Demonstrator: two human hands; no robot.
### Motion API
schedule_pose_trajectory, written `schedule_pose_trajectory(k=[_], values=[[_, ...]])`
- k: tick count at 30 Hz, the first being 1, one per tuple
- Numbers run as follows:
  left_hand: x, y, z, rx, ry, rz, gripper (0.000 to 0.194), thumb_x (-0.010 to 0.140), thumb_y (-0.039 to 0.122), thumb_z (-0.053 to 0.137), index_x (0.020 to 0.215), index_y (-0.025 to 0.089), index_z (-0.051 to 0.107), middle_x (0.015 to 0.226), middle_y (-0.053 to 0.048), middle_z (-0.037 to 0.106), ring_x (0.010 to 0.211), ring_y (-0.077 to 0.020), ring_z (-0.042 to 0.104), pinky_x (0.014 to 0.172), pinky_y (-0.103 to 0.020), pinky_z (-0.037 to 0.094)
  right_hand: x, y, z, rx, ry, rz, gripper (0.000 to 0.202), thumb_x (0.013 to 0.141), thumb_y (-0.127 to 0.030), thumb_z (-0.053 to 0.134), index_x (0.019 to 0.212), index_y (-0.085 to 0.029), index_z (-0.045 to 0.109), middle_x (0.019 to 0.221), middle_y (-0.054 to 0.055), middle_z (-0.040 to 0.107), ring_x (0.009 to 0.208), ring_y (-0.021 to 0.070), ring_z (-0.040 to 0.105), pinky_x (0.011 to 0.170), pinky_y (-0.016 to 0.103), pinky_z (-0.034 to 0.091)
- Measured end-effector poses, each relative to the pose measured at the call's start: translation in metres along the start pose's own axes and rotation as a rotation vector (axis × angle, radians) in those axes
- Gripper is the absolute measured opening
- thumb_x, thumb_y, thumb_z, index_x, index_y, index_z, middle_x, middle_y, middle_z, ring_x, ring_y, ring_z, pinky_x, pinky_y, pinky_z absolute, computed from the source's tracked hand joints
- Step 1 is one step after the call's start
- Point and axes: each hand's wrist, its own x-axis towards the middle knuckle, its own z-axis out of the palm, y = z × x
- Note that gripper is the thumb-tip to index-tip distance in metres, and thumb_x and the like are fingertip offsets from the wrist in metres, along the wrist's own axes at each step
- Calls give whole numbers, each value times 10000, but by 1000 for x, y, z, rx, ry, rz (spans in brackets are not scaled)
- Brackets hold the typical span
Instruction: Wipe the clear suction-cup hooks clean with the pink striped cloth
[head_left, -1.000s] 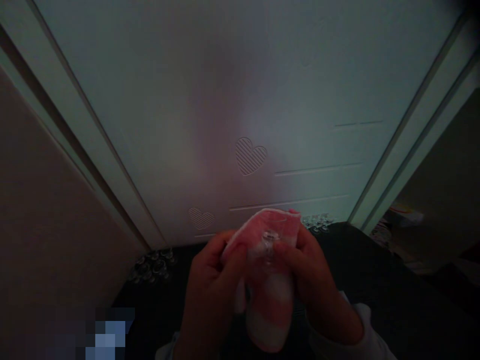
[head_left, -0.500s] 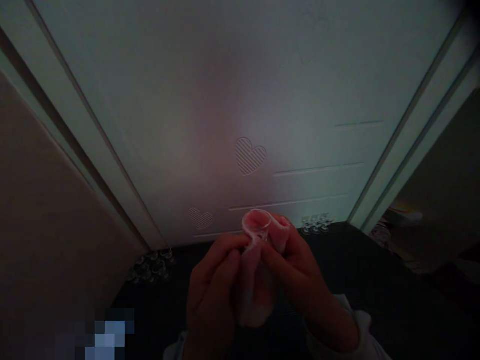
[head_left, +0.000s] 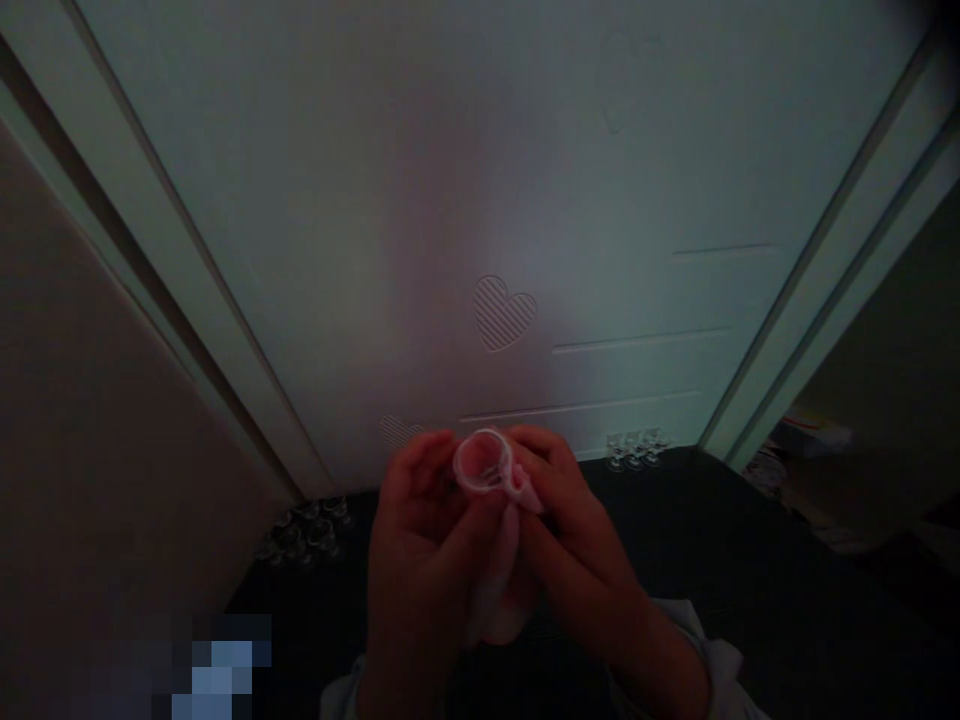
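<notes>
the light is dim, and a pale panel (head_left: 337, 200) rises behind the work, pressed with thin straight lines, a striped heart (head_left: 504, 313), a smaller heart (head_left: 401, 430) partly hidden behind the fingers, and a faint heart outline (head_left: 628, 80) higher up. below it spreads a dark surface (head_left: 697, 530), with a brownish wall (head_left: 82, 400) on the left.

the small clear glass (head_left: 482, 460) is held just above the dark surface, between the two hands, its round rim facing up toward the camera. the pink and white cloth (head_left: 504, 590) is gathered about it: one fold bunches at the right side of the rim, and the rest hangs below between the palms.

the left hand (head_left: 424, 560) is curled around the glass and the cloth, thumb near the lower edge of the rim. the right hand (head_left: 585, 550) is closed on the bunched cloth beside the rim; how its hidden fingertips lie, i cannot tell.

one cluster of clear glasses (head_left: 306, 532) stands at the left edge of the surface, and a second group (head_left: 636, 448) stands by the foot of the panel on the right. past the frame on the far right lies a pale item (head_left: 814, 438), too dark to make out.
</notes>
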Motion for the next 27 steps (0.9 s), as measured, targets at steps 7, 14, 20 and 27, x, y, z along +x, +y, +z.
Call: schedule_pose_trajectory(k=[7, 14, 20, 27], values=[[-1, 2, -5, 68, 6, -48, 330, 681, 232, 756, 999, 249, 671, 888, 4, 748, 804, -141, 708, 675, -164, 551, -1, -1, -2, 108, -76, 66, 363, 907, -122, 459, 1154, -349, 598, 936, -11, 534, 861, 131, 512, 758, 233, 443], [-2, -2, -8, 219, -7, 75, 288, 679, 233, 770, 956, 269, 700, 883, 22, 730, 791, -134, 694, 693, -173, 548, -4, 5, -5, 313, -2, 70, 285, 907, -254, 509, 1159, -343, 606, 1031, -9, 597, 953, 154, 555, 835, 259, 442], [-1, -5, -13, 234, 0, 71, 293, 666, 258, 785, 952, 269, 718, 925, -2, 720, 859, -169, 680, 784, -239, 537, -2, 7, 0, 266, 95, 57, 242, 935, -299, 464, 1071, -326, 662, 962, -13, 668, 882, 138, 597, 789, 238, 462], [-2, -3, -8, 185, 21, 35, 291, 607, 225, 819, 878, 288, 736, 785, 37, 749, 666, -108, 693, 574, -120, 536, -2, 7, 5, 309, 225, 121, 136, 887, -272, 554, 899, -305, 684, 785, -36, 689, 709, 110, 623, 626, 187, 496]])
